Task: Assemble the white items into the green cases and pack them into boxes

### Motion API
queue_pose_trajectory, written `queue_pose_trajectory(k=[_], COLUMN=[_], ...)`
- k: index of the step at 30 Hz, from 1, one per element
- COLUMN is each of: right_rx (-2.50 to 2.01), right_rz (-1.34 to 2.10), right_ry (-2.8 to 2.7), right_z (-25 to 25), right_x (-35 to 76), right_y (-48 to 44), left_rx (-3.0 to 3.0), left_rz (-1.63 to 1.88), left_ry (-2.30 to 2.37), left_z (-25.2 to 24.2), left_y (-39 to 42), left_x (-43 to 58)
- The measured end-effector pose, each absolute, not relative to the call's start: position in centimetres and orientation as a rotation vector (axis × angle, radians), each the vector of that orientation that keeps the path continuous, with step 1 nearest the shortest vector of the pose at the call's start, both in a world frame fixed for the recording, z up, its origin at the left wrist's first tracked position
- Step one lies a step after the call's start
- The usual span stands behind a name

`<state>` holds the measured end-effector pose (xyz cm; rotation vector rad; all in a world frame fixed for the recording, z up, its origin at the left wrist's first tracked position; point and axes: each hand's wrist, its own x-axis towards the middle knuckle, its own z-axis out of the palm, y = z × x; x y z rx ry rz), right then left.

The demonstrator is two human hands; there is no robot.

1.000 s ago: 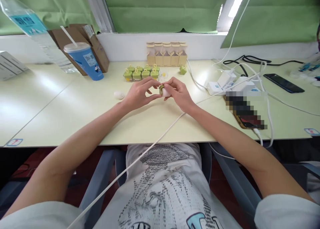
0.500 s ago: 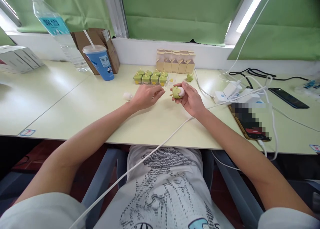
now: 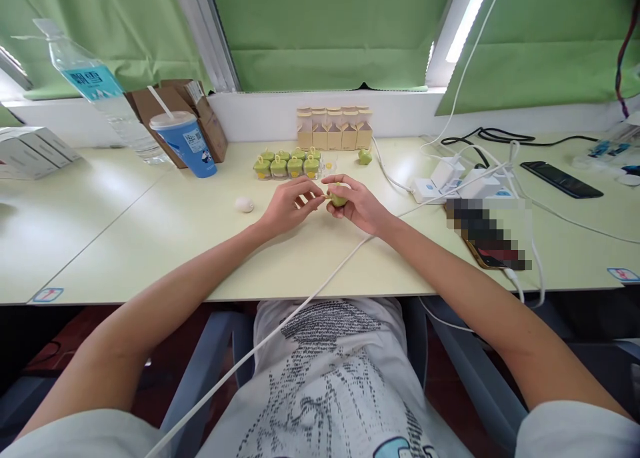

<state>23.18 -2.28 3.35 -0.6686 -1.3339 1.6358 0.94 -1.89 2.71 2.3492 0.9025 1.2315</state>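
My right hand [image 3: 357,205] is closed around a small round green cap [image 3: 338,195], whose short loop points left. My left hand [image 3: 295,201] meets it there, thumb and forefinger pinched together at that loop. To the left of my left hand, a white egg-shaped piece [image 3: 244,205] lies on the table. Beyond my hands stand several small clear jars with green looped caps [image 3: 295,167], grouped in rows. Another loose green cap [image 3: 365,157] rests to their right. My fingers partly cover the held cap, and no white part shows in it now.
Small tan boxes [image 3: 335,129] stand in a row by the wall. At left are a blue cup [image 3: 189,145], a cardboard box [image 3: 215,128] and a water bottle [image 3: 105,101]. A power strip [image 3: 429,190], phones and a white cable [image 3: 345,265] lie right and across the front.
My hands have come together, the left one reaching the cap's loop. The held cap has turned, so its pale underside no longer shows. The view has shifted slightly.
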Motion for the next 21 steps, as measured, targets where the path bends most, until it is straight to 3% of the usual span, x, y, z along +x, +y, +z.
queue_pose_trajectory(k=[14, 21], right_rx=[-0.734, -0.709], right_rz=[1.494, 1.608], right_ry=[-1.415, -1.408], right_z=[3.0, 3.0], right_x=[23.0, 22.6], right_y=[-2.3, -2.5], left_rx=[2.049, 2.013], left_rz=[1.376, 1.372], left_ry=[0.998, 0.97], left_z=[2.8, 2.6], left_y=[-0.9, -0.6], left_x=[0.2, -0.1])
